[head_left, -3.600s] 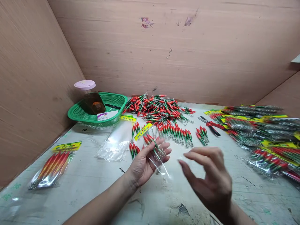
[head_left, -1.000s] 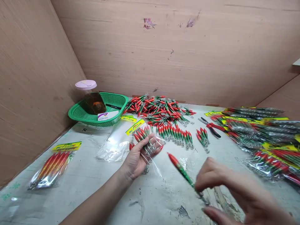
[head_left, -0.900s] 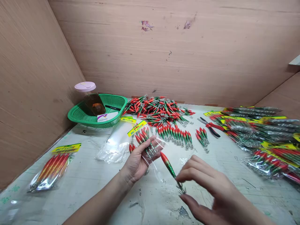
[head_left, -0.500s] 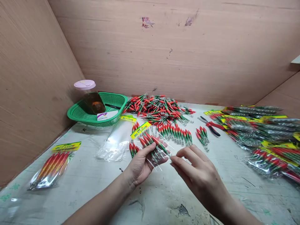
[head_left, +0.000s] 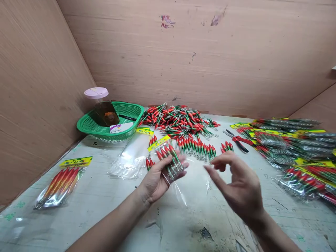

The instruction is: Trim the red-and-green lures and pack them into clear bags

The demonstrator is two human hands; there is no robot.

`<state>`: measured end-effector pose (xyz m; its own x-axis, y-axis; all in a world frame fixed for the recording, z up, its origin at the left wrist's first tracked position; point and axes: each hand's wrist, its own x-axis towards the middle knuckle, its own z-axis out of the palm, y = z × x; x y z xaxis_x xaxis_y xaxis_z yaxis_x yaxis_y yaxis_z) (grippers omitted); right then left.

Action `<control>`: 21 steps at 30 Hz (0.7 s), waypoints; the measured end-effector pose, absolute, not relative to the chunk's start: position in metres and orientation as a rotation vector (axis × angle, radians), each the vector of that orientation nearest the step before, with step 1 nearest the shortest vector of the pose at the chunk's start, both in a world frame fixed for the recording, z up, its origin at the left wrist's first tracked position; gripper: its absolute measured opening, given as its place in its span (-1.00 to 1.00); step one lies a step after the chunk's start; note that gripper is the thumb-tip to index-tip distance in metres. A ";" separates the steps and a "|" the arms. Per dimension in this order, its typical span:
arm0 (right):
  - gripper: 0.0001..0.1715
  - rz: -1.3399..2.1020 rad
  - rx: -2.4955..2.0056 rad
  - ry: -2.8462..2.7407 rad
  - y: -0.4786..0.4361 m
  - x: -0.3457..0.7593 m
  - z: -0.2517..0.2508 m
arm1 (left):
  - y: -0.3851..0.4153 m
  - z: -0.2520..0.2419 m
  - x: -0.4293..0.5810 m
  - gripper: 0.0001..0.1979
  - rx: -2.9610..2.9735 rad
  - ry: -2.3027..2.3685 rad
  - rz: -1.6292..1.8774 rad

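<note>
My left hand [head_left: 160, 175] grips a clear plastic bag with a yellow header [head_left: 159, 143]. Inside lie several red-and-green fishing lures [head_left: 170, 159], side by side, hooks toward me, with the thumb across them. To the right and apart from the bag, my right hand [head_left: 236, 182] is raised over the table, thumb and forefinger slightly parted, no object visible between them. Just beyond it runs a row of loose lures [head_left: 195, 148], and a small group of lures [head_left: 226, 147] is partly hidden behind its fingers.
A heap of loose lures [head_left: 181, 120] lies at the back wall. Left of it are flat bags [head_left: 131, 157] and a green basket [head_left: 105, 134] with a lidded cup [head_left: 96, 92]. Pliers [head_left: 240, 140] and filled packs [head_left: 296, 140] lie right; another pack [head_left: 63, 182] is at left.
My right hand has drawn back from the bag and moved right. A lure that stuck out toward it now lies in the bag with the others.
</note>
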<state>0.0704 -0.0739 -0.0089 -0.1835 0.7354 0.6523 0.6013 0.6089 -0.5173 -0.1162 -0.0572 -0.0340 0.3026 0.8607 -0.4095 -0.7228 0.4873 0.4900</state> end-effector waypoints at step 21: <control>-0.78 0.483 -1.297 -2.402 -0.059 0.026 -0.082 | -0.036 -0.031 -0.138 -0.74 0.159 0.713 1.266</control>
<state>0.0258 -0.0590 -0.0821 -0.5095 0.8463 0.1554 0.7204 0.5183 -0.4608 -0.1385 -0.0362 -0.0309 0.1195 0.9085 -0.4004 -0.8137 0.3207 0.4848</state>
